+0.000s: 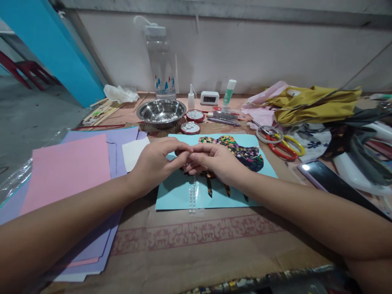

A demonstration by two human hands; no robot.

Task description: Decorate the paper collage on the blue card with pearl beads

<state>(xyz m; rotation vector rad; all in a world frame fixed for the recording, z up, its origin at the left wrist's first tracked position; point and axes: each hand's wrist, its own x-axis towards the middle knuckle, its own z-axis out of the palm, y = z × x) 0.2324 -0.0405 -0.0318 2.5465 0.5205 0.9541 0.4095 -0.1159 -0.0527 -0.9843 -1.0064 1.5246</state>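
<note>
Both hands meet over a light blue sheet of card (174,200). My left hand (159,161) is closed, thumb and forefinger pinched at the fingertips of my right hand; whatever is between them is too small to make out. My right hand (214,161) is closed too, its curled fingers on the upper end of a clear strip of pearl stickers (192,200). The strip hangs down toward the card's near edge, pearls in rows. Under and beyond my right hand, flower-patterned fabric cutouts (245,153) lie on the card, partly hidden by the hand.
Coloured paper sheets (70,163) lie at left. Behind the card stand a steel bowl (161,110), a water bottle (161,61), small red-rimmed lids of beads (190,127), a glue stick (229,93) and a digital clock (210,98). Scissors (283,151), a phone (330,179) and cloth (318,104) lie at right.
</note>
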